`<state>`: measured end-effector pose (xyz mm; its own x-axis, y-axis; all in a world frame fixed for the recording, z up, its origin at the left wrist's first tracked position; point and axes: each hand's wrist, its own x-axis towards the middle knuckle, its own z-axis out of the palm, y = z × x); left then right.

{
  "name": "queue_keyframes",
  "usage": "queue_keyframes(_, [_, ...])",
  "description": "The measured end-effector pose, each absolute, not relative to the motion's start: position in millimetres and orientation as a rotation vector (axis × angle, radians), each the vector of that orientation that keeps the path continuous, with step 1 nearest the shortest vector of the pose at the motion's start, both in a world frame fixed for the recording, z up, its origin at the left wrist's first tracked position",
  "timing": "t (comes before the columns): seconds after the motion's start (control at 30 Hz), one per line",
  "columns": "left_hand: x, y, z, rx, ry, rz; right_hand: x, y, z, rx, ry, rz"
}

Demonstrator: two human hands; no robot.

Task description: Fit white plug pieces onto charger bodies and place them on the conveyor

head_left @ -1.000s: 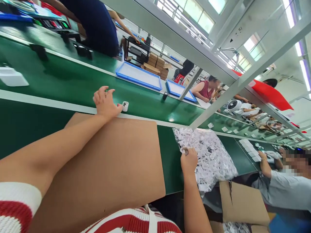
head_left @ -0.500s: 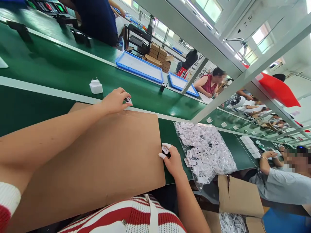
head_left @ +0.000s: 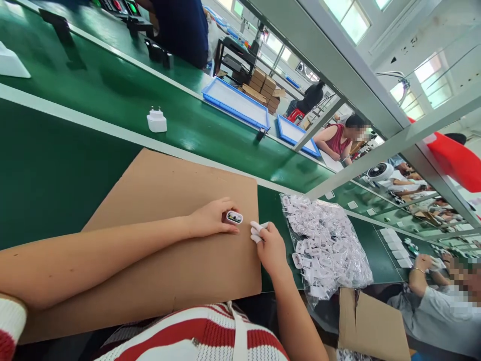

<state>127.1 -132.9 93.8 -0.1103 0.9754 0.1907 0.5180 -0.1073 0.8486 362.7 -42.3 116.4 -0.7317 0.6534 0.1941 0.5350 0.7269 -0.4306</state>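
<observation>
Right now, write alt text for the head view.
A left hand holds a small white case, open end showing, over a cardboard sheet. The white-tipped right hand is close by, near a bag of white parts.

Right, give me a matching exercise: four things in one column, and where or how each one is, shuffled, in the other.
1. two-pin plug
2. cardboard sheet
3. plastic bag
4. open white casing

A. full of small white parts
B. gripped in the left hand
C. standing on the green belt
D. flat under the left forearm

Pairs: 1-C, 2-D, 3-A, 4-B
</observation>
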Motion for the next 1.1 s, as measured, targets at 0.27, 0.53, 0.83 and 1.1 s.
queue_keyframes(0.27, [120.9,-130.6,90.3,1.603,1.504,1.146,326.7,-49.6,138.8,-0.740,-2.316,0.606])
queue_keyframes(0.53, [120.2,-130.6,89.5,1.605,1.523,1.180,300.6,-51.7,137.1,-0.665,-2.616,0.351])
queue_keyframes(0.83, [120.7,-129.7,89.3,1.593,1.534,1.171,300.8,-53.1,129.1,-0.555,-2.572,0.254])
queue_keyframes(1.1, [119.3,-128.1,86.0,1.532,1.538,1.127,302.4,-54.3,131.4,-0.489,-2.487,0.252])
